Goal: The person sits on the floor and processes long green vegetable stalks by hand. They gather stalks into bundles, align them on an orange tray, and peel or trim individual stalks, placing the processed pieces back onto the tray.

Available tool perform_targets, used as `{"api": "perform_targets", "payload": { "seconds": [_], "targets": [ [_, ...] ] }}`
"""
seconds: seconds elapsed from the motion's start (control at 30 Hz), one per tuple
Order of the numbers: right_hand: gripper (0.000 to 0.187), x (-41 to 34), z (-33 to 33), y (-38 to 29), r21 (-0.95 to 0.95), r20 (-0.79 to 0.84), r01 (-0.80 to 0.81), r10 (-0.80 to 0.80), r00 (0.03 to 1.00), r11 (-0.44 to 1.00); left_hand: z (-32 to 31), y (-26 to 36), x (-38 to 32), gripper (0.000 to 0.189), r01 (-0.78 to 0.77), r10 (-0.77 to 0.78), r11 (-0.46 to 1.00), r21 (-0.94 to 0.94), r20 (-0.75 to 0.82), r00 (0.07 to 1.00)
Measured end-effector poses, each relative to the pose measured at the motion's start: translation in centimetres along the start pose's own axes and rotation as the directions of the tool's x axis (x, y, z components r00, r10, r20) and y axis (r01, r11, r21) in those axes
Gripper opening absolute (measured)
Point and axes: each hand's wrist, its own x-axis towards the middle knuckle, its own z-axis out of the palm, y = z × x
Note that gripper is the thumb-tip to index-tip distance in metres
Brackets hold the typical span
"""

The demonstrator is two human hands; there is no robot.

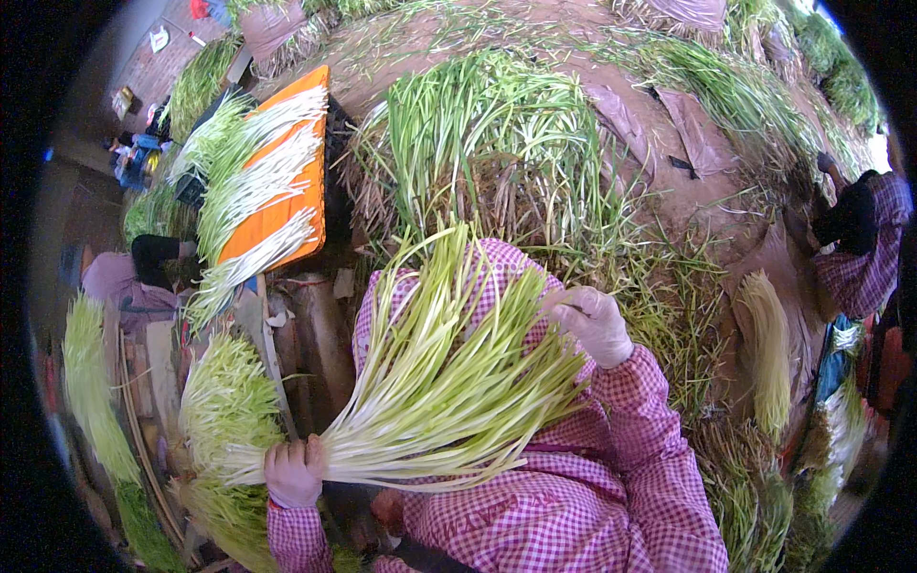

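Observation:
In my left hand (294, 473), closed around the pale stem ends, is a large bunch of yellow-green chives (458, 379). The leaves fan out to the right across my lap, over my pink checked clothing. My right hand (593, 326), in a thin whitish glove, is at the leaf tips on the bunch's right edge. Its thumb and fingers are drawn together on a thin dark strand (577, 309), perhaps a leaf. Below my left hand, a heap of similar chives (233, 401) lies close by.
An orange board (276, 193) to the left bears several chive bundles. Ahead rises a big pile of green chives (494, 136) with dry brown stalks. One person in checked clothing (870, 236) sits at right; another person's sleeve (118, 283) shows at left. Loose leaves litter the ground.

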Motion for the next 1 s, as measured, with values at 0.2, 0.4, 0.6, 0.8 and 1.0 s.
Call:
{"api": "perform_targets", "payload": {
  "seconds": [0.2, 0.4, 0.6, 0.8, 1.0],
  "targets": [
    [0.006, -0.2, -1.5, 2.9, -0.212, -0.024, 0.081, -0.088, 0.996, 0.974, -0.6, -0.8, -0.1, 0.016, 0.008, -0.009, 1.0, 0.016, 0.056, 0.998],
    [0.009, -3.9, -7.2, 6.0, -0.538, 0.02, -0.009, 0.023, 1.0, 0.843, -1.8, -3.7, 1.9, 0.02, -0.05, 0.055, 0.989, 0.139, -0.034, 0.998],
    [0.028, -2.3, -9.0, 1.9, -0.534, -0.261, -0.038, -0.122, 0.958, 0.844, -5.9, -7.8, 6.8, 0.019, -0.116, 0.134, 0.939, 0.323, -0.033, 0.99],
    [0.059, 3.6, 1.3, -12.6, -0.317, 0.146, 0.606, -0.594, 0.791, 0.729, -9.1, -7.5, 15.3, 0.02, -0.119, 0.229, 0.928, 0.353, -0.289, 0.93],
    [0.106, 5.1, 11.7, -21.9, -0.521, 0.554, 0.74, -0.491, 0.672, 0.426, -10.5, -5.1, 21.3, 0.024, -0.077, 0.196, 0.965, 0.252, -0.493, 0.848]
  ]
}}
